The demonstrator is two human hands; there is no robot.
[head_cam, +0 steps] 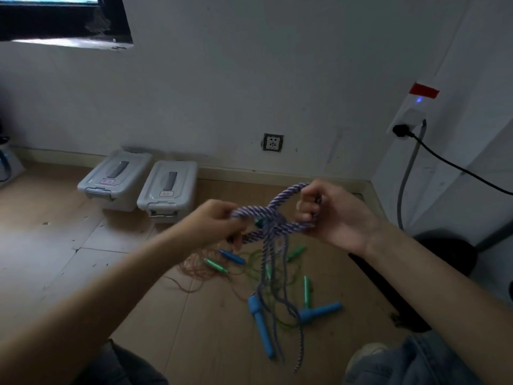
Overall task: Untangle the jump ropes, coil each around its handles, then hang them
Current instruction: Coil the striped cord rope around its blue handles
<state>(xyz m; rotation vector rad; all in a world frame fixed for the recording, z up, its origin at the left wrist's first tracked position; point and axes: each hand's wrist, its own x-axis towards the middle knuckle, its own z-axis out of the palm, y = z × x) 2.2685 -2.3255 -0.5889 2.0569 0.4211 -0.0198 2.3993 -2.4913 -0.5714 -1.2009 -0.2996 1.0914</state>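
Head view: frame centre, above a wooden floor (166, 315).
Left hand (219, 220): grips purple-and-white twisted rope (273, 218).
Right hand (330, 215): fingers curled round the same rope's loop.

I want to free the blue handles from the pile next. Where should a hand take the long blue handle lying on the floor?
Grip the long blue handle around its slim lower shaft, coming from above; the thicker top end is crossed by purple rope strands, while the shaft lies flat and mostly bare on the floor.

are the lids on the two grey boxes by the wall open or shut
Shut: both grey boxes show flat lids seated on top, handles lying flat.
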